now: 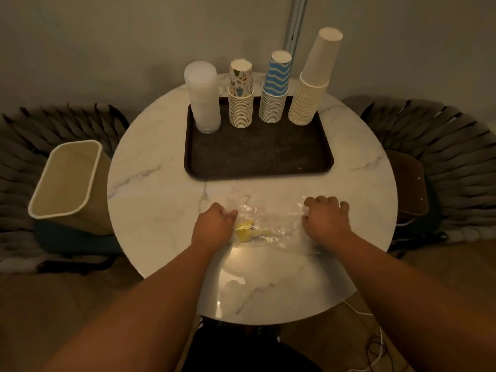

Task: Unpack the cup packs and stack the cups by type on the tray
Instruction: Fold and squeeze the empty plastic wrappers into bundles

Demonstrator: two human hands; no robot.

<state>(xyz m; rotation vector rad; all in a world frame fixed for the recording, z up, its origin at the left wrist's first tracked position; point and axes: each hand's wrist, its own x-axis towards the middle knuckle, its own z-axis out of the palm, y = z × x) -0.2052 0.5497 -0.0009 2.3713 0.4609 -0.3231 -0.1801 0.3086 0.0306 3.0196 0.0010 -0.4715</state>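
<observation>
your left hand fingers curled, gripping the clear plastic wrapper at its left edge, your right hand fingers bent onto its right end, wrapper flat on the bench just before the tray

Round marble table with dark tray and clear wrapper.

We see four cup stacks in a row along the tray's far edge on the tabletop; a plastic wrapper lies nearer, a bin left.
</observation>
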